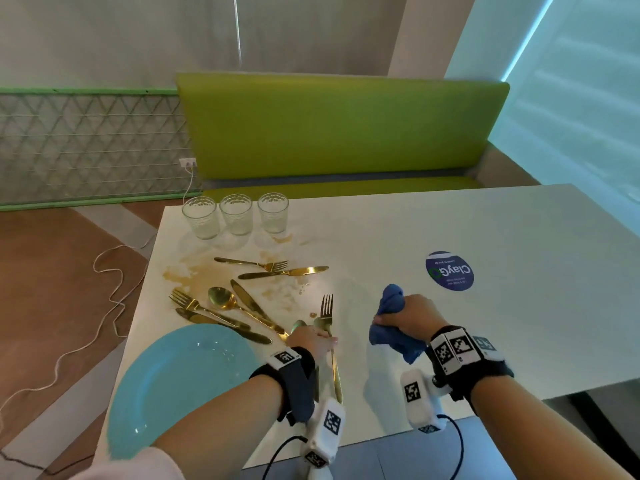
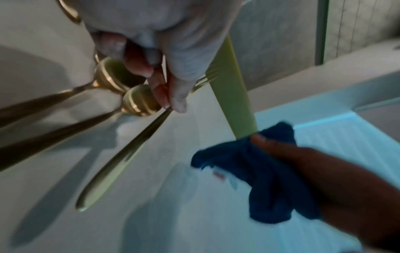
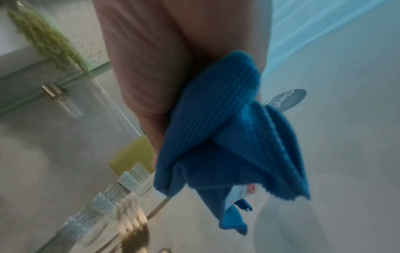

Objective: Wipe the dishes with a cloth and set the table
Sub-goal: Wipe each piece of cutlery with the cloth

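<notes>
Left hand point(image 1: 313, 337) pinches a gold fork point(image 1: 328, 327) on the desk point(image 1: 485, 323), beside scattered cutlery point(image 1: 239, 306), blue plate point(image 1: 180, 382) and three glasses point(image 1: 236, 214); right hand point(image 1: 415, 317) grips a bunched blue cloth point(image 1: 393, 337).

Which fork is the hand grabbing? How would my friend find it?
Start at the big blue plate on the white table. Right of it, the left hand pinches one gold fork. It alone points straight away, apart from the crossed cutlery pile.
</notes>
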`<action>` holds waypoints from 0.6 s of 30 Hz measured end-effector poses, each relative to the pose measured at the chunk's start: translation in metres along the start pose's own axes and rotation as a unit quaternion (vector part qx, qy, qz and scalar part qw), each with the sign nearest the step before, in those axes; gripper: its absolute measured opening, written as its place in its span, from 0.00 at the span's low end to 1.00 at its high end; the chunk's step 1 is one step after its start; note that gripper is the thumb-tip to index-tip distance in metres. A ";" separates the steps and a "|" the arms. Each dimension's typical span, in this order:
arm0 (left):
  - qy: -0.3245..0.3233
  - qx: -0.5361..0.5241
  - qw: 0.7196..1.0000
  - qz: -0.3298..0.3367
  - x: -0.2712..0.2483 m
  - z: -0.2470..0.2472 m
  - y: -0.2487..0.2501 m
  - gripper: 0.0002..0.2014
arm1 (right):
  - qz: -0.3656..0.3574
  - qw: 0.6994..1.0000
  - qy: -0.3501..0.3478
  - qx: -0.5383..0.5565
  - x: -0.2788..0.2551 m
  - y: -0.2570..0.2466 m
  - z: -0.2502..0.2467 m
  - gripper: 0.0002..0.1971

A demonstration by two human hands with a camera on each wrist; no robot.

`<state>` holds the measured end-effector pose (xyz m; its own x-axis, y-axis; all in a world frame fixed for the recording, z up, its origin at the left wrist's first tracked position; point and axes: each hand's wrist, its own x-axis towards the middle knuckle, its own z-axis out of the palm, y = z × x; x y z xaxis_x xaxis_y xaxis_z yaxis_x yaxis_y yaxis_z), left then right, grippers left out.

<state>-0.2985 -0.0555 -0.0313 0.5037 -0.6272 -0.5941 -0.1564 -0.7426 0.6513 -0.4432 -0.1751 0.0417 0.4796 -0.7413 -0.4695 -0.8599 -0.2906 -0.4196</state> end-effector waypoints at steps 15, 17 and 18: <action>0.058 0.115 0.992 -0.010 0.007 0.005 -0.003 0.13 | 0.002 0.997 -0.019 0.072 0.017 -0.001 -0.002 0.12; 0.097 0.075 0.992 -0.035 0.017 -0.019 0.002 0.13 | -0.009 0.999 -0.025 0.046 0.024 -0.007 -0.006 0.15; 0.112 0.068 0.990 -0.055 0.024 -0.032 0.002 0.13 | -0.018 0.999 -0.027 0.030 0.027 -0.011 -0.007 0.16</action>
<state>-0.2593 -0.0644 -0.0287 0.6970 -0.4840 -0.5290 -0.1948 -0.8379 0.5100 -0.4219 -0.1966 0.0390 0.5198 -0.6965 -0.4947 -0.8311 -0.2782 -0.4816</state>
